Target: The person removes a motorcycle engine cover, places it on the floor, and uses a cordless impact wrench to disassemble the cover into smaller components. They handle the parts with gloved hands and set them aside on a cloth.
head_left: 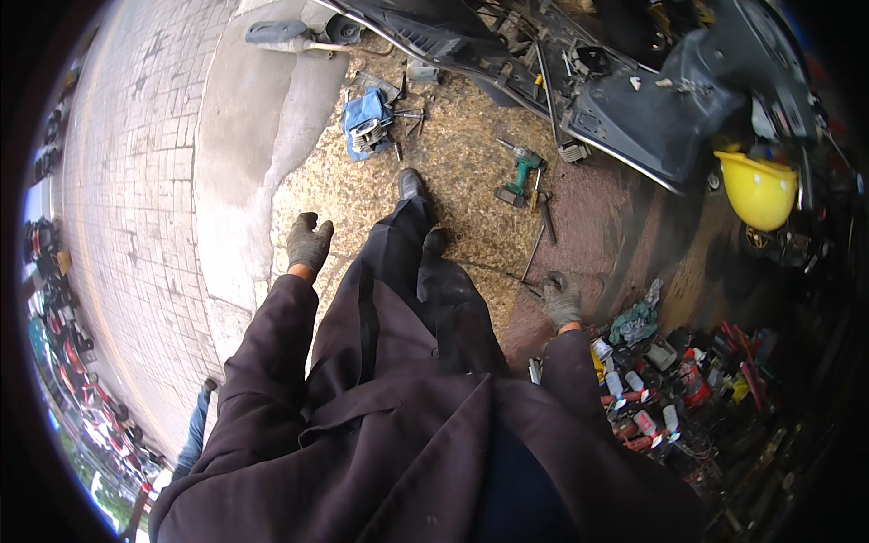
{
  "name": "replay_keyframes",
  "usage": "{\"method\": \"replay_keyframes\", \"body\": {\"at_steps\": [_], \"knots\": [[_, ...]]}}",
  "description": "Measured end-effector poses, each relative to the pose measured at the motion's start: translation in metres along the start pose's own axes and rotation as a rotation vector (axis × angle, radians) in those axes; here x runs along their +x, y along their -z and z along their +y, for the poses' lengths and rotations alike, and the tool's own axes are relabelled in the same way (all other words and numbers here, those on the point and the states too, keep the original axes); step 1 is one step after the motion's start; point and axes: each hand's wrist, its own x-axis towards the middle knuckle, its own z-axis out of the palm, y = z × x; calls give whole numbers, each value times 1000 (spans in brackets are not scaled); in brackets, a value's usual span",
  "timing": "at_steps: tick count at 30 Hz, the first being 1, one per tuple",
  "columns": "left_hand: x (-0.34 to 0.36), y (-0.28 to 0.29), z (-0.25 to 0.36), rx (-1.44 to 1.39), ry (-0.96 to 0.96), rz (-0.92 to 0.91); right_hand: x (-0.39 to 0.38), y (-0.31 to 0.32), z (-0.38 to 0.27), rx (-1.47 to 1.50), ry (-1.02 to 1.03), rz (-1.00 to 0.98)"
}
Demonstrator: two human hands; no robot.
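Remote feed: I am observing mottled tan floor [358,204] meeting pale concrete [233,163] and reddish ground [593,213]. On the tan area a blue cloth [364,109] is lying; a green cordless drill [523,172] is resting, with a dark-handled tool [547,223] and thin rod [534,253] lying nearby.

From where I stood, I could read no words or numbers. Any print on the small pale bottles [615,384] in the pile at the person's right was too tiny to make out, and the green cordless drill [525,167] showed no legible lettering.
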Motion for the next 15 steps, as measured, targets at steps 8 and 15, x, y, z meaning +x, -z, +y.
{"method": "replay_keyframes", "body": {"at_steps": [8,15], "knots": [[-22,30,8,-9,-110,22,-59,23,91,129,-56,101],[-48,53,-18,-30,-98,79,-83,13,110,349,-234,51]]}}
